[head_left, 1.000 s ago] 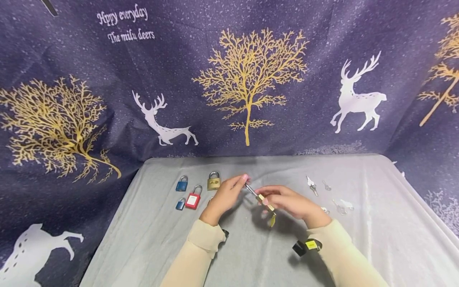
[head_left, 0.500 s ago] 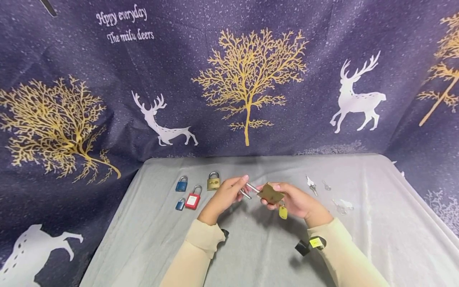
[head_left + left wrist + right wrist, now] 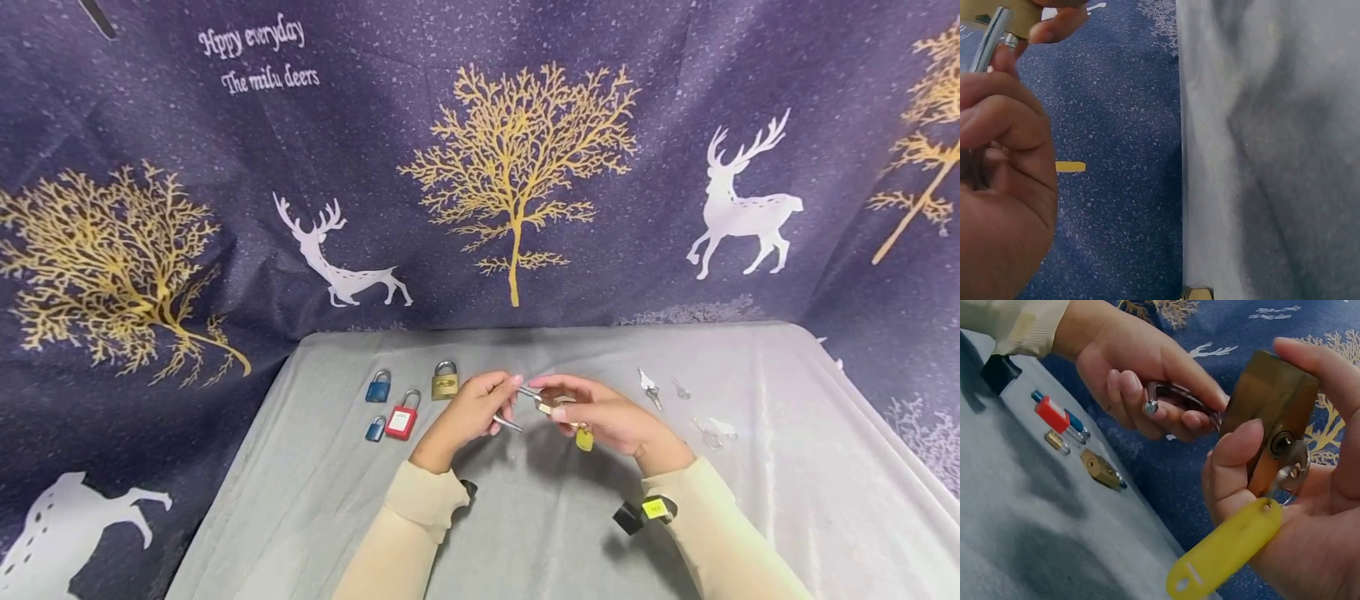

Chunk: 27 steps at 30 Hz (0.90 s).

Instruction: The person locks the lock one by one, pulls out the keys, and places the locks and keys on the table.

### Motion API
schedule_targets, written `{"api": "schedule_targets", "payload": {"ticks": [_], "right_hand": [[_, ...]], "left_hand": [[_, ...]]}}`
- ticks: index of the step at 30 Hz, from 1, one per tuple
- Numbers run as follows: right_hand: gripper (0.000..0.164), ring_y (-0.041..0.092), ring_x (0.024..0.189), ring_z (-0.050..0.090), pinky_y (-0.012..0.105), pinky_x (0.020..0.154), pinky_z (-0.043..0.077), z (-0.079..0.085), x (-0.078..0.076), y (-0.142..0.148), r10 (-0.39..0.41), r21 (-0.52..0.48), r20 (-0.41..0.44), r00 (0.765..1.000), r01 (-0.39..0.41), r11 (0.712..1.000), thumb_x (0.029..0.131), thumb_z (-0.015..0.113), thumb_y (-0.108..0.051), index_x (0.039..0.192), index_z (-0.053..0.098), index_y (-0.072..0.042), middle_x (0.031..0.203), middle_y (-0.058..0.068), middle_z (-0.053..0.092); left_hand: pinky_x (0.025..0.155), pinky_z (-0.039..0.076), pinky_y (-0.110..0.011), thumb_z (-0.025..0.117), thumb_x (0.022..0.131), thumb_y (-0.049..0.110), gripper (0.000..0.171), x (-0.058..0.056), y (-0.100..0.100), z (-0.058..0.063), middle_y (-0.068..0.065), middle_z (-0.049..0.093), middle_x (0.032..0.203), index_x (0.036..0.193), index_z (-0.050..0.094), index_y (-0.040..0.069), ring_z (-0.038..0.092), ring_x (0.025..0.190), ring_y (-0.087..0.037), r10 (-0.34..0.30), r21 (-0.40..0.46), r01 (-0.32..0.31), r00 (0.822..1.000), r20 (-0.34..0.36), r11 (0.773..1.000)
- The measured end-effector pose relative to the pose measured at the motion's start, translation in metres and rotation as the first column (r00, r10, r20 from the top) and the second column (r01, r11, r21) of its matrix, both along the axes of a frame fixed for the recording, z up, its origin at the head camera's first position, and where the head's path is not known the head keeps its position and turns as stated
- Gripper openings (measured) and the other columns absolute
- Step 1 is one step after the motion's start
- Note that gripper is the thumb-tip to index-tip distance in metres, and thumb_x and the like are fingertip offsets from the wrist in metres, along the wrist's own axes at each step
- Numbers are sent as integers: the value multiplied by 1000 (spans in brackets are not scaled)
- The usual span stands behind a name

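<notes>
Both hands hold a brass padlock [image 3: 1266, 406] above the middle of the table. My right hand [image 3: 611, 417] grips its body between thumb and fingers. A key [image 3: 1294, 465] sits in the keyhole, and a yellow key tag [image 3: 1225, 550] hangs from its ring. My left hand [image 3: 476, 412] holds the steel shackle [image 3: 507, 423], whose one leg end is out of the body and free. The other leg runs toward the body. In the left wrist view, the left hand's fingers [image 3: 1010, 119] are curled, with a shackle leg [image 3: 991, 40] rising in front of the brass.
On the left lie a blue padlock [image 3: 378, 387], a smaller blue padlock [image 3: 376, 428], a red padlock [image 3: 402, 422] and a brass padlock [image 3: 445, 383]. A small brass padlock [image 3: 1057, 442] shows in the right wrist view. Loose keys [image 3: 650, 389] and a clear-tagged bunch [image 3: 716, 431] lie right.
The right hand has tilted the padlock body to show its broad face, then turned it edge-on again. The tag swung with it. The left hand has kept hold of the shackle, shifting slightly.
</notes>
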State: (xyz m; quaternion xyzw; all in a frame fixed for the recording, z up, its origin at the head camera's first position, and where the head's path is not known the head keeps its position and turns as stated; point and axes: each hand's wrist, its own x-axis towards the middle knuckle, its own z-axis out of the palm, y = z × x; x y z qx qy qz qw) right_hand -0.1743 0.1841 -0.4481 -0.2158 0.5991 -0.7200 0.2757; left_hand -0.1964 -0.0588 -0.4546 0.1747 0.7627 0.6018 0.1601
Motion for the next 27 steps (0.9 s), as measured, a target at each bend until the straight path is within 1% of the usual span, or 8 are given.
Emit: {"api": "schedule_targets", "payload": {"ticks": [2, 7, 11, 14, 16, 20, 23, 27], "right_hand": [[56, 11, 90, 58, 22, 74, 51, -1, 0, -1, -27, 20, -4, 1000, 28, 999, 95, 62, -5, 148, 42, 1, 128, 11, 53], [58, 18, 106, 60, 28, 85, 54, -5, -1, -3, -107, 38, -15, 994, 107, 993, 95, 62, -5, 149, 41, -1, 126, 8, 56], [60, 15, 100, 63, 28, 86, 55, -5, -1, -6, -151, 4, 30, 988, 151, 988, 96, 61, -3, 151, 38, -5, 123, 6, 59], [63, 12, 89, 64, 25, 80, 56, -4, 0, -9, -176, -10, 73, 982, 177, 984, 96, 60, -2, 153, 35, -8, 119, 6, 60], [62, 12, 85, 65, 24, 77, 57, -2, 0, -10, -192, -2, 78, 978, 193, 981, 97, 60, -3, 153, 34, -8, 117, 6, 61], [58, 16, 83, 67, 27, 74, 58, 1, 2, -12, -227, 52, 3, 974, 227, 973, 99, 59, -9, 152, 35, -7, 113, 8, 62], [56, 18, 83, 68, 33, 74, 60, 1, 3, -13, -268, 108, -90, 959, 277, 955, 99, 61, -13, 151, 39, -9, 109, 7, 64], [54, 19, 82, 69, 39, 75, 62, 3, 5, -16, -309, 137, -184, 933, 335, 932, 97, 65, -13, 148, 44, -8, 106, 7, 65]], "left_hand": [[39, 36, -21, 51, 105, 41, 51, 1, 1, 0, 3, 58, 61, 91, 56, -8, 44, 39, -7, 32, 2, -32, 999, 5, 999], [35, 34, -22, 49, 106, 43, 49, 3, 6, 1, 3, 58, 59, 87, 55, -2, 45, 36, -6, 123, 55, -124, 992, 13, 991], [33, 35, -23, 47, 107, 42, 49, 2, 9, 3, 1, 58, 61, 91, 53, -3, 46, 37, -7, 171, 131, -178, 983, 61, 975], [34, 37, -24, 47, 107, 42, 50, 2, 10, 6, 0, 58, 64, 95, 52, -7, 47, 38, -8, 188, 180, -205, 976, 105, 962], [34, 37, -24, 46, 107, 41, 50, 3, 10, 8, -1, 57, 65, 96, 51, -8, 47, 38, -8, 194, 202, -217, 973, 127, 955], [35, 39, -24, 45, 107, 42, 46, 5, 12, 11, -2, 56, 67, 93, 52, -1, 48, 40, -9, 202, 217, -231, 968, 150, 948], [35, 39, -24, 43, 108, 44, 50, 7, 14, 12, -2, 55, 68, 95, 51, -3, 48, 40, -10, 205, 219, -231, 969, 138, 948], [35, 37, -23, 42, 107, 50, 56, 10, 16, 14, -3, 54, 68, 96, 52, -5, 46, 39, -10, 244, 177, -252, 968, 61, 952]]}}
